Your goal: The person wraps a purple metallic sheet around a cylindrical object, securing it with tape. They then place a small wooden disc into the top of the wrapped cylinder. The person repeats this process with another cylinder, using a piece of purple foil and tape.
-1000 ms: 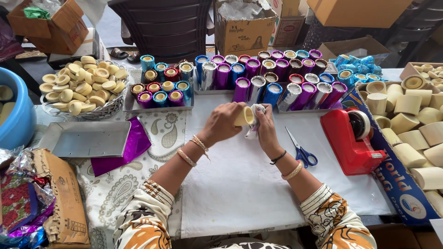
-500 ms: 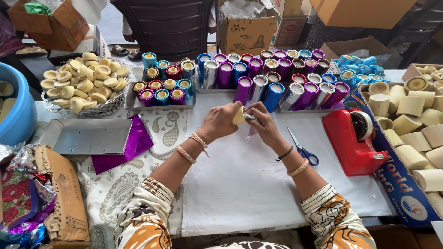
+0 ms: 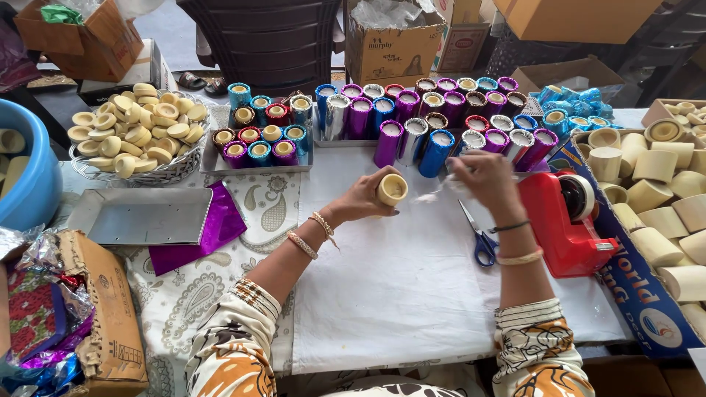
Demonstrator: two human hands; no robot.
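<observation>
My left hand (image 3: 365,198) grips a plain cream cardboard cup (image 3: 392,190), its open end facing me, just above the white sheet (image 3: 397,279). My right hand (image 3: 485,176) is off to the right, near the red tape dispenser (image 3: 562,224), pinching a thin clear strip of tape (image 3: 434,192) that stretches back toward the cup. Blue-handled scissors (image 3: 479,239) lie below the right hand. Rows of foil-wrapped cups (image 3: 434,121) in purple, blue and silver stand just beyond both hands.
A wire basket of bare cups (image 3: 136,140) sits far left beside a tray of short wrapped cups (image 3: 257,143). A metal tray (image 3: 140,217) and purple foil sheet (image 3: 202,235) lie left. A box of plain cups (image 3: 662,198) fills the right edge. Cardboard boxes stand behind.
My hands were together around the cup at the centre. The right hand has since pulled away to the right, drawing a tape strip, while the left keeps the cup.
</observation>
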